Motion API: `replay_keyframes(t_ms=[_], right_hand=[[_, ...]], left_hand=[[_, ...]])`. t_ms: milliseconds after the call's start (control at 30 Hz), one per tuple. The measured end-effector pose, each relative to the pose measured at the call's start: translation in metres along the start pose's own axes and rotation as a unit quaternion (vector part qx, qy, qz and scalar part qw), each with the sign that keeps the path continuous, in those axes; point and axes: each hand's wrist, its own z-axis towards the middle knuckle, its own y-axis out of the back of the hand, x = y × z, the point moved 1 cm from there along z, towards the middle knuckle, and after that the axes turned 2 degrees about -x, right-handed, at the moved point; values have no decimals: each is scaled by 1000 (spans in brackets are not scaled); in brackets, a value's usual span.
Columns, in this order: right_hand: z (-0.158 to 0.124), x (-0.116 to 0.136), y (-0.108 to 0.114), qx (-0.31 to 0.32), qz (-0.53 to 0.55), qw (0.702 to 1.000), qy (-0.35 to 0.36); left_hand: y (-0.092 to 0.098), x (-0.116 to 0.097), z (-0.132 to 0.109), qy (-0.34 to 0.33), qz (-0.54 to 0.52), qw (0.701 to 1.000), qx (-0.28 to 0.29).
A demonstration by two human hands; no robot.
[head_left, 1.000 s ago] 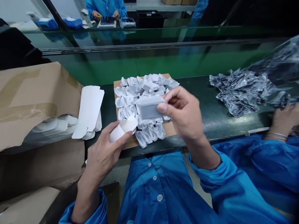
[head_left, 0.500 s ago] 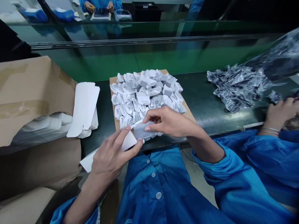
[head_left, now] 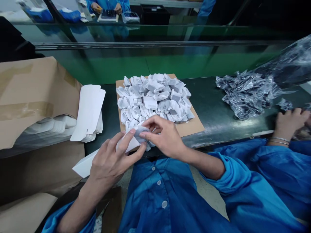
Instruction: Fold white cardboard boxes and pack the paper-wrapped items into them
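Note:
My left hand [head_left: 110, 161] grips a long white paper box [head_left: 85, 165] whose open end points up and to the right. My right hand [head_left: 162, 136] pinches a small white-wrapped packet [head_left: 143, 133] right at the mouth of that box. Both hands meet at the near edge of the dark bench, just in front of a cardboard sheet [head_left: 190, 127] that carries a heap of several similar wrapped packets [head_left: 154, 97].
A stack of flat white box blanks [head_left: 88, 111] leans out of a large brown carton [head_left: 31, 94] at the left. Crumpled clear plastic bags [head_left: 250, 92] lie at the right, where a co-worker's hand [head_left: 290, 123] rests. A green conveyor belt [head_left: 121, 66] runs behind; another person works beyond it.
My right hand came down from above the heap with a packet and brought it to the box's open end. My left hand turned the box so that it extends down and left.

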Motion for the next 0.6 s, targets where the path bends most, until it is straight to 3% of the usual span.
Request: replay_keyframes(t_ms=[100, 267, 467, 600], right_hand=[[-4, 2, 3, 50, -29, 998, 24], [10, 3, 14, 113, -59, 992, -2], [5, 15, 11, 99, -104, 988, 50], [-4, 18, 14, 84, -86, 992, 40]], left_hand=[[1, -1, 2, -24, -19, 999, -8], [0, -3, 3, -14, -52, 998, -17], [-9, -7, -3, 29, -53, 997, -55], [-7, -11, -4, 51, -78, 991, -92]])
